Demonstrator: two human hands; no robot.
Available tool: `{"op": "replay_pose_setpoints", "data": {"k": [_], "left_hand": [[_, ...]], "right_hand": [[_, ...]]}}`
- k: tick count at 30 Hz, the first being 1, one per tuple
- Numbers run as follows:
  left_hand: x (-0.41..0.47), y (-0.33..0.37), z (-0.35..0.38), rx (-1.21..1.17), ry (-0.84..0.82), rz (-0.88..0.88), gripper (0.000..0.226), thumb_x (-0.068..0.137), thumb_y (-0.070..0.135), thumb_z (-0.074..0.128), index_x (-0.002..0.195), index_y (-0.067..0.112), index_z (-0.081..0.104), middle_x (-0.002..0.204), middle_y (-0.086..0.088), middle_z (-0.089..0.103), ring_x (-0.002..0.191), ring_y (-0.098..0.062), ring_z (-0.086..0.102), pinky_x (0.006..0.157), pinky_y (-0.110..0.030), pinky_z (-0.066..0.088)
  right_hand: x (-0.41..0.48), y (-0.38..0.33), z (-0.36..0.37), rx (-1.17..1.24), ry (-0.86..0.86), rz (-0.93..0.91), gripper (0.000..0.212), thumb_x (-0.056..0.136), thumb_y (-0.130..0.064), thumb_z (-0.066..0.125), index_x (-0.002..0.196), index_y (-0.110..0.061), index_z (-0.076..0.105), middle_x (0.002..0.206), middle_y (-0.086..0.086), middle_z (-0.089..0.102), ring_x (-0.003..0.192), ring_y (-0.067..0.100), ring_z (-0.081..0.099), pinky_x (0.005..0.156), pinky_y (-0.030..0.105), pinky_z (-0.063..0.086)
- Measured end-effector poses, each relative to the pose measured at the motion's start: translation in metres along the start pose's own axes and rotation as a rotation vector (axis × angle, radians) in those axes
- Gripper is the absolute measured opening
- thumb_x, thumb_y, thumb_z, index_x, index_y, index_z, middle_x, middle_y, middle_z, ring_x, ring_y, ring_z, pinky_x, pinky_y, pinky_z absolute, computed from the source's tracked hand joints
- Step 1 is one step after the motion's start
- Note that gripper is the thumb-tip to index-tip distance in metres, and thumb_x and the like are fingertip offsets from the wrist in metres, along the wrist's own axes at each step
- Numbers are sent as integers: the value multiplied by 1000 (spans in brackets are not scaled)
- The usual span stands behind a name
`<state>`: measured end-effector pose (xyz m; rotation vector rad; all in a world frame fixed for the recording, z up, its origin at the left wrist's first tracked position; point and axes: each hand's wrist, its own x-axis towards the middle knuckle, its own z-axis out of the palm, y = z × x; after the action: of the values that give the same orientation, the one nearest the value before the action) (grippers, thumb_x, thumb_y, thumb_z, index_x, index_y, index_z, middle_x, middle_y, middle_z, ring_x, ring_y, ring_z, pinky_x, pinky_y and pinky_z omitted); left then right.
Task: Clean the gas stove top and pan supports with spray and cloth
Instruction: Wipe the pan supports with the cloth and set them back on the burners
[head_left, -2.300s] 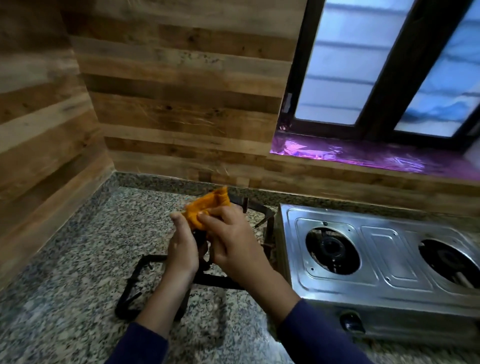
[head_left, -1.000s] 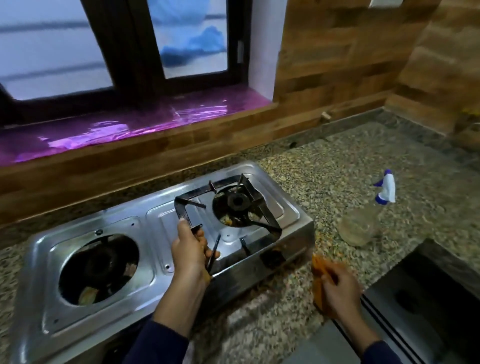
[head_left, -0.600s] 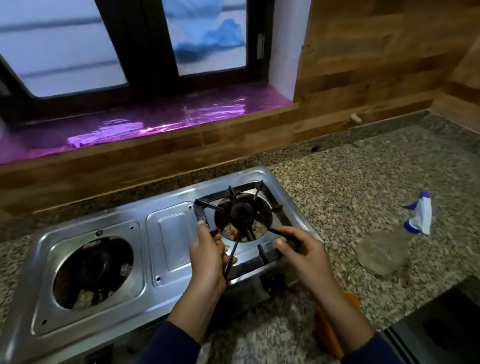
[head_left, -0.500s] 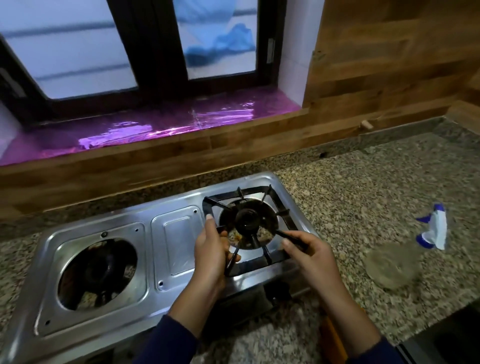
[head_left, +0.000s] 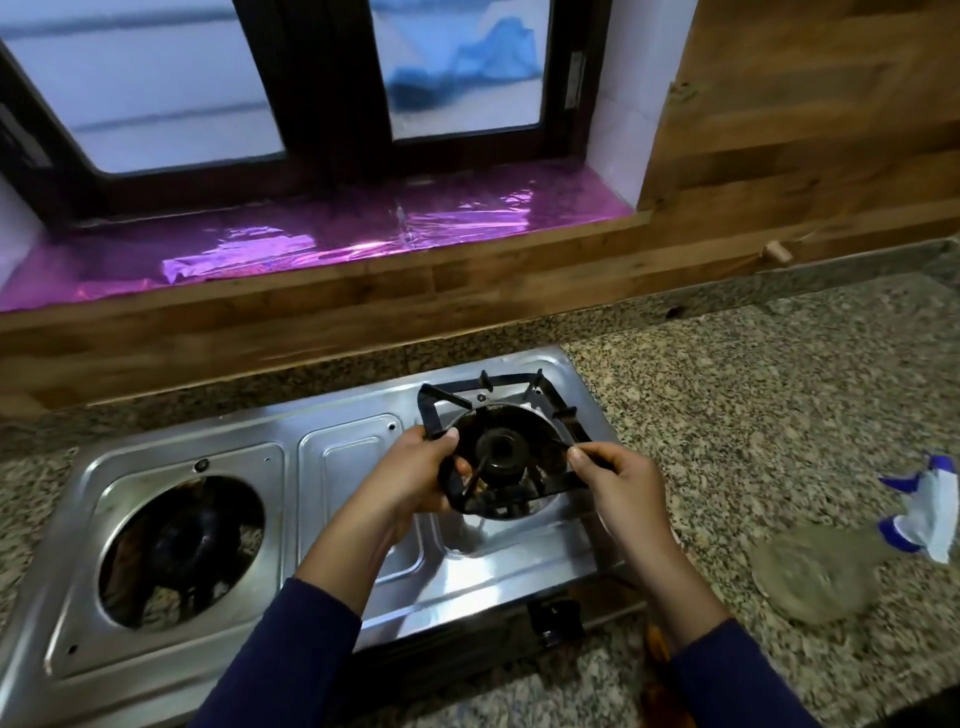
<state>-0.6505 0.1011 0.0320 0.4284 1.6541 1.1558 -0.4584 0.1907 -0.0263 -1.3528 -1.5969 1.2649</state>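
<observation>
A black square metal pan support is gripped by both hands over the right-hand burner of the silver stainless-steel two-burner gas stove. The left hand is closed on the support's left rail, thumb on top; the right hand is pinched on one of the inner prongs at the support's right side. The near edge of the support appears lifted off the stove top, the far edge lying against it (exact contact cannot be told). The black round burner head is seen through the support, between the two hands.

To the left of the left hand, the second burner opening is uncovered, with no support on it. To the right of the right hand, well apart, a clear plastic spray bottle with a white and blue trigger head is lying on its side on the speckled granite table. Below the right forearm, a sliver of orange cloth is visible on the table at the stove's front edge, mostly hidden by the dark blue sleeve. Beyond the hands, a window sill lined with shiny purple foil is noted.
</observation>
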Motion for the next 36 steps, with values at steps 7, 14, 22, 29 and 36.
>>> {"op": "replay_pose_setpoints", "data": {"k": [7, 14, 22, 29, 36], "left_hand": [[21, -5, -3, 27, 63, 4, 29, 101, 8, 47, 129, 12, 42, 77, -9, 64, 53, -11, 61, 37, -18, 43], [34, -21, -8, 183, 148, 108, 17, 98, 13, 52, 97, 30, 49, 85, -15, 69, 70, -26, 67, 65, -47, 57], [32, -26, -9, 606, 433, 195, 17, 83, 48, 69, 81, 33, 62, 83, 7, 69, 80, -19, 67, 60, -32, 50], [31, -40, -9, 925, 587, 326, 17, 75, 51, 77, 78, 35, 71, 100, 9, 47, 105, -19, 43, 78, -34, 36], [37, -44, -13, 953, 610, 302, 19, 71, 54, 79, 75, 38, 71, 103, 10, 49, 107, -21, 42, 73, -31, 26]], "right_hand": [[9, 1, 3, -25, 28, 39, 11, 90, -19, 70, 96, -14, 77, 84, -4, 75, 85, 10, 70, 78, 29, 56], [6, -5, 7, -100, 4, 8, 13, 89, -21, 71, 97, -13, 77, 85, -5, 73, 83, 6, 67, 73, 20, 52], [-2, -7, 6, -279, 88, -52, 13, 88, -28, 71, 81, -18, 65, 80, -4, 65, 74, 11, 61, 53, 22, 41], [-5, 2, 5, -509, 181, -101, 13, 82, -32, 76, 77, -23, 67, 90, -8, 50, 101, 16, 42, 86, 37, 44], [-5, 10, 6, -596, 163, -104, 13, 78, -38, 79, 78, -28, 72, 83, -14, 51, 96, 12, 39, 88, 35, 35]]}}
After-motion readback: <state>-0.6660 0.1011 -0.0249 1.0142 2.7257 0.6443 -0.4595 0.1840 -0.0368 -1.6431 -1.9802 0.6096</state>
